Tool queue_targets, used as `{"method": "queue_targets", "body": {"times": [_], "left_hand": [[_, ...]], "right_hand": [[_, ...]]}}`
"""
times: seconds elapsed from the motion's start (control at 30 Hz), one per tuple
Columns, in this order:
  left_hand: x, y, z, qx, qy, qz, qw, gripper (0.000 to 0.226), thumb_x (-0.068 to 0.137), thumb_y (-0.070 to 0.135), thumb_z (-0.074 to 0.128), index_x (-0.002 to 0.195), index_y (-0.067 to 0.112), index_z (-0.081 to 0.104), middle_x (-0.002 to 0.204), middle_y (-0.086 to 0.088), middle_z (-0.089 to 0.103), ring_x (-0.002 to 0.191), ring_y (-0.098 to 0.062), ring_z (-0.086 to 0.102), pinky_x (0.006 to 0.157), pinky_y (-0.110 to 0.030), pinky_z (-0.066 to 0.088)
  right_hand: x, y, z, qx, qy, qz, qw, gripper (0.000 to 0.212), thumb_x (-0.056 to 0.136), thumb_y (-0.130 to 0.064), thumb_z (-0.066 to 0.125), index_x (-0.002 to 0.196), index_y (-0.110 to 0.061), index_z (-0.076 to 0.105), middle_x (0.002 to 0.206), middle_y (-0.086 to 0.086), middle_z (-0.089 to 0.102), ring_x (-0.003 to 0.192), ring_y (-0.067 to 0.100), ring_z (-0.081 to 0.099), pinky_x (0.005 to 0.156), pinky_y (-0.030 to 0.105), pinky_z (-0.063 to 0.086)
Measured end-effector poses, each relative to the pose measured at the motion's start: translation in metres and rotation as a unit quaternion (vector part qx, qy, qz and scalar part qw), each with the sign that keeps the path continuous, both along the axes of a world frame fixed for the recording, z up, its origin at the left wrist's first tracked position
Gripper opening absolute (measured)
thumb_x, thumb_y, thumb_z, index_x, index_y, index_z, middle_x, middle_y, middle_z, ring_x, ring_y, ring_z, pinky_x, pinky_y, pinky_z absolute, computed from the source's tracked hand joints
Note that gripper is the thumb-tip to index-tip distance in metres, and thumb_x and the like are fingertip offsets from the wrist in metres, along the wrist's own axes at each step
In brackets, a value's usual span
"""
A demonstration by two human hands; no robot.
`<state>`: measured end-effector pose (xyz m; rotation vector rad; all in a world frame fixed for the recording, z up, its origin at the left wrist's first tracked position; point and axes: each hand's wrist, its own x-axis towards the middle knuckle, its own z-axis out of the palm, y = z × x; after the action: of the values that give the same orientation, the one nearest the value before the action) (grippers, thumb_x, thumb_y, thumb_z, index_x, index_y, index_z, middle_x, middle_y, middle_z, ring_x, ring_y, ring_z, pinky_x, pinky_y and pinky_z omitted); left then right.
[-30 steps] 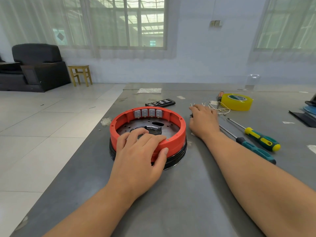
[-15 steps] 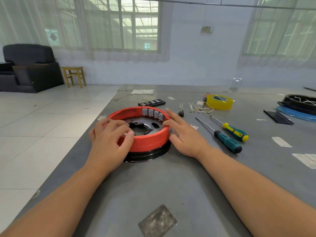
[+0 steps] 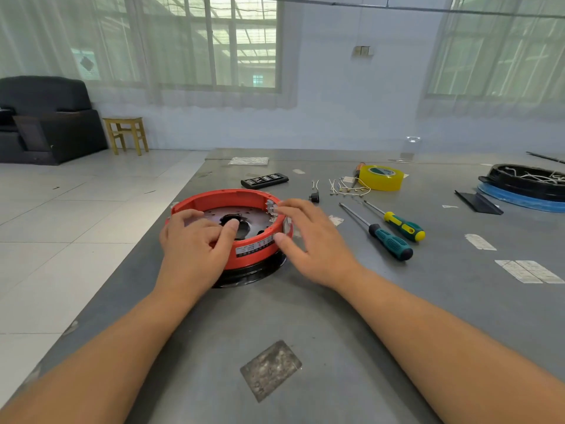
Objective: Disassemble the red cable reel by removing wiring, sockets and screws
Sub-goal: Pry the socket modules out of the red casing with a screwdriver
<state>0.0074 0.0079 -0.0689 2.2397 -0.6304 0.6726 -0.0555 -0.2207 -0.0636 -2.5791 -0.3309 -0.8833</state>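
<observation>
On the grey worktop [image 3: 305, 316] the red cable reel [image 3: 227, 198] is sitting mid-strip — left hand [image 3: 195, 243] gripping its near rim, right hand [image 3: 308, 240] spread touching its side — probably repositioning; next likely needs a screwdriver [image 3: 389, 241].

- A plain, roomy workroom: a big grey table [image 3: 305, 347] carries two screwdrivers [image 3: 394, 237] at 2 o'clock and yellow tape [image 3: 381, 178] at 1 o'clock.
- White tiled floor [image 3: 61, 224], curtained windows [image 3: 211, 44], a black armchair [image 3: 46, 117] and a wooden stool [image 3: 126, 133] at 10 o'clock.
</observation>
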Motion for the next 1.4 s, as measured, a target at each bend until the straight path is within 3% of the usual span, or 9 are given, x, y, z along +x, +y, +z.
{"method": "queue_targets", "body": {"times": [0.13,0.33,0.47,0.57,0.73,0.83,0.93,1.1,1.4], "left_hand": [[0.016,0.02,0.001,-0.071,0.028,-0.081,0.994,0.045,0.099,0.055,0.053,0.075,0.031,0.083,0.087,0.031,0.072,0.116,-0.001,0.041,0.104,-0.018,0.029],[0.012,0.016,0.002,-0.048,-0.052,0.02,0.997,0.041,0.101,0.047,0.05,0.087,0.026,0.081,0.111,0.022,0.07,0.132,-0.02,0.041,0.107,-0.034,0.02],[-0.008,-0.008,0.004,-0.034,-0.038,-0.029,0.998,0.043,0.103,0.054,0.039,0.106,0.037,0.078,0.112,0.03,0.067,0.134,-0.005,0.041,0.107,-0.029,0.016],[-0.017,-0.023,0.002,-0.028,0.025,-0.069,0.997,0.047,0.104,0.052,0.032,0.113,0.04,0.077,0.109,0.033,0.063,0.137,-0.001,0.043,0.124,-0.037,0.011],[-0.01,-0.008,0.001,-0.009,0.031,-0.095,0.995,0.036,0.097,0.049,0.052,0.12,0.035,0.075,0.118,0.026,0.062,0.142,-0.011,0.042,0.13,-0.047,0.011],[-0.002,-0.002,-0.002,-0.036,0.021,-0.115,0.992,0.019,0.1,0.032,0.07,0.118,0.03,0.075,0.115,0.04,0.052,0.137,-0.005,0.033,0.125,-0.057,0.026],[0.003,-0.002,-0.005,-0.042,0.024,-0.111,0.993,0.023,0.099,0.024,0.072,0.121,0.03,0.075,0.122,0.03,0.06,0.146,-0.013,0.027,0.126,-0.054,0.024],[0.007,-0.002,-0.008,-0.046,0.051,-0.069,0.995,0.03,0.102,0.032,0.067,0.131,0.039,0.071,0.145,0.012,0.057,0.155,-0.026,0.017,0.126,-0.04,0.012],[0.009,0.0,-0.01,-0.032,0.062,-0.065,0.995,0.038,0.107,0.031,0.058,0.144,0.037,0.062,0.155,0.005,0.053,0.158,-0.022,0.016,0.128,-0.045,0.014]], "right_hand": [[0.007,-0.028,-0.001,-0.069,0.059,0.013,0.996,0.057,0.098,-0.064,0.042,0.151,-0.042,0.044,0.161,-0.021,0.033,0.148,0.012,0.031,0.121,0.044,0.027],[0.013,-0.015,-0.002,-0.081,0.002,-0.038,0.996,0.064,0.088,-0.078,0.044,0.129,-0.033,0.065,0.137,-0.011,0.055,0.131,0.016,0.046,0.109,0.044,0.04],[0.012,0.019,-0.006,-0.117,-0.058,-0.128,0.983,0.069,0.081,-0.084,0.043,0.113,-0.029,0.072,0.122,-0.004,0.06,0.116,0.026,0.048,0.096,0.042,0.043],[0.012,0.027,-0.006,-0.117,-0.031,-0.136,0.983,0.074,0.082,-0.083,0.041,0.12,-0.026,0.068,0.126,-0.001,0.058,0.121,0.027,0.043,0.097,0.042,0.045],[0.003,-0.013,0.0,-0.08,-0.001,-0.063,0.995,0.066,0.093,-0.069,0.047,0.141,-0.024,0.056,0.14,-0.001,0.051,0.131,0.021,0.045,0.109,0.038,0.042],[0.0,-0.051,0.006,-0.145,-0.034,-0.231,0.961,0.045,0.098,-0.049,0.053,0.132,-0.021,0.061,0.138,0.005,0.056,0.126,0.028,0.053,0.102,0.044,0.046],[-0.006,-0.083,0.006,-0.173,0.062,-0.411,0.893,0.032,0.095,-0.03,0.055,0.124,-0.018,0.062,0.13,0.01,0.059,0.118,0.033,0.056,0.093,0.042,0.044],[-0.003,-0.098,0.001,-0.139,0.213,-0.486,0.836,0.034,0.091,-0.022,0.049,0.124,-0.018,0.06,0.128,0.012,0.058,0.12,0.034,0.056,0.083,0.041,0.04],[0.0,-0.102,-0.006,-0.095,0.207,-0.467,0.854,0.029,0.098,-0.014,0.049,0.127,-0.015,0.054,0.128,0.016,0.053,0.116,0.035,0.056,0.068,0.041,0.042]]}}
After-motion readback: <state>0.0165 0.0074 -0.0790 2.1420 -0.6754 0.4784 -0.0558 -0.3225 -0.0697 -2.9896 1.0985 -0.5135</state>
